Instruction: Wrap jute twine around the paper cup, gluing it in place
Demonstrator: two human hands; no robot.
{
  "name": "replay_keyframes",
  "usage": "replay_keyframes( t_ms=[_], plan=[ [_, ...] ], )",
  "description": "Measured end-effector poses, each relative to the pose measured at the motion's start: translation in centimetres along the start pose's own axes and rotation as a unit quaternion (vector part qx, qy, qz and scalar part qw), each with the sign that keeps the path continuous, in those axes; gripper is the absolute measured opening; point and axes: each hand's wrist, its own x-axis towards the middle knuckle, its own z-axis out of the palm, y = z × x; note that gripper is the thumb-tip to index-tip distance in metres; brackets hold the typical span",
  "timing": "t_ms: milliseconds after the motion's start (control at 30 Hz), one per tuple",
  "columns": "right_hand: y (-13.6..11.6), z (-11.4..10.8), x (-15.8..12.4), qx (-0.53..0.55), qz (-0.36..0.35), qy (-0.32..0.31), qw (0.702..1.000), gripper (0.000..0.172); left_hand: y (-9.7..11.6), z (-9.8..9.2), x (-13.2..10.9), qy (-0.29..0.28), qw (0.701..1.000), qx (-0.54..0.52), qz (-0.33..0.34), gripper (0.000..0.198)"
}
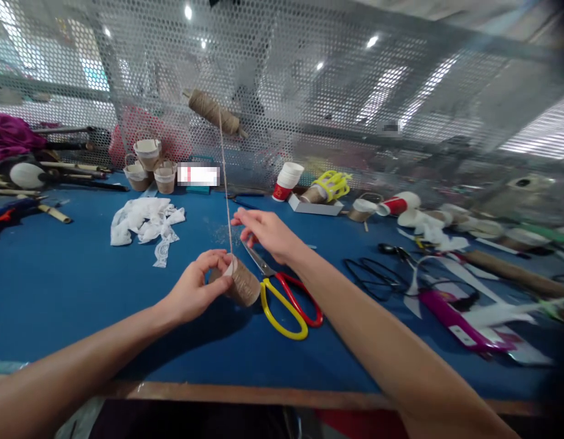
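My left hand (197, 286) is closed around a paper cup (242, 283) partly wrapped in brown twine, held on its side just above the blue table (80, 292). A strand of twine (225, 183) runs straight up from the cup to a twine spool (213, 111) mounted on the mesh screen. My right hand (266, 231) pinches that strand just above the cup, fingers pressed together. Scissors (286, 296) with one yellow and one red handle lie on the table right below my right wrist.
White lace scraps (147, 222) lie at the left. Twine-wrapped cups (149, 164) stand by the mesh screen (309, 91). Stacked paper cups (286, 180), a yellow plastic piece (334, 183), black scissors (377, 277) and a purple tool (450, 317) fill the right side.
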Motion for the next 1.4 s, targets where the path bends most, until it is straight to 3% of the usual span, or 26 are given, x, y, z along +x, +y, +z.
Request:
replay_keyframes(
  t_ms=[167, 333, 467, 567, 700, 833, 967, 1033, 1067, 1133, 1233, 1267, 1400],
  plan=[
    [-3.6, -0.1, 6.2, 0.025, 0.011, -0.006, 1.0, 0.026, 0.0, 0.2, -0.2, -0.023, 0.999, 0.032, 0.008, 0.01],
    [-5.7, 0.0, 7.6, -0.006, -0.037, 0.017, 0.999, 0.013, 0.0, 0.0, -0.2, -0.036, 0.998, 0.047, 0.013, 0.01],
    [-4.0, 0.1, 5.0, -0.1, -0.066, 0.022, 0.993, 0.03, 0.1, 0.0, -0.1, -0.044, 0.999, 0.014, -0.002, 0.01],
    [-1.9, -0.1, 1.7, -0.192, -0.071, -0.039, 0.978, 0.03, 0.9, -0.3, -0.2, -0.062, 0.997, -0.054, -0.003, 0.014],
    [-0.1, -0.6, -3.1, -0.286, -0.072, -0.143, 0.945, 0.028, 2.7, -1.5, -0.4, -0.232, 0.951, -0.176, -0.101, 0.015],
    [0.6, -0.3, -7.4, -0.335, -0.072, -0.241, 0.908, 0.026, 4.1, -2.4, -0.8, -0.345, 0.905, -0.222, -0.109, 0.019],
    [0.4, 0.8, -9.8, -0.425, -0.016, -0.399, 0.812, 0.017, 4.6, -2.4, -0.9, -0.437, 0.863, -0.231, -0.102, 0.023],
    [0.2, 1.2, -9.7, -0.431, 0.011, -0.432, 0.792, 0.014, 4.6, -2.3, -0.9, -0.46, 0.853, -0.227, -0.099, 0.025],
    [0.2, 1.3, -9.4, -0.411, 0.016, -0.426, 0.806, 0.015, 4.5, -2.4, -0.9, -0.462, 0.852, -0.225, -0.099, 0.026],
    [0.2, 1.5, -8.1, -0.336, 0.013, -0.379, 0.862, 0.025, 4.3, -2.5, -0.8, -0.453, 0.858, -0.222, -0.099, 0.025],
    [0.4, 1.7, -5.3, -0.251, -0.012, -0.21, 0.945, 0.035, 3.7, -2.8, -0.6, -0.421, 0.873, -0.223, -0.107, 0.022],
    [0.5, 1.6, -4.3, -0.252, -0.031, -0.14, 0.957, 0.038, 3.4, -2.8, -0.4, -0.408, 0.878, -0.221, -0.114, 0.023],
    [0.5, 0.5, -1.7, -0.302, -0.054, 0.002, 0.952, 0.047, 2.2, -2.7, 0.1, -0.276, 0.924, -0.217, -0.153, 0.023]
  ],
)
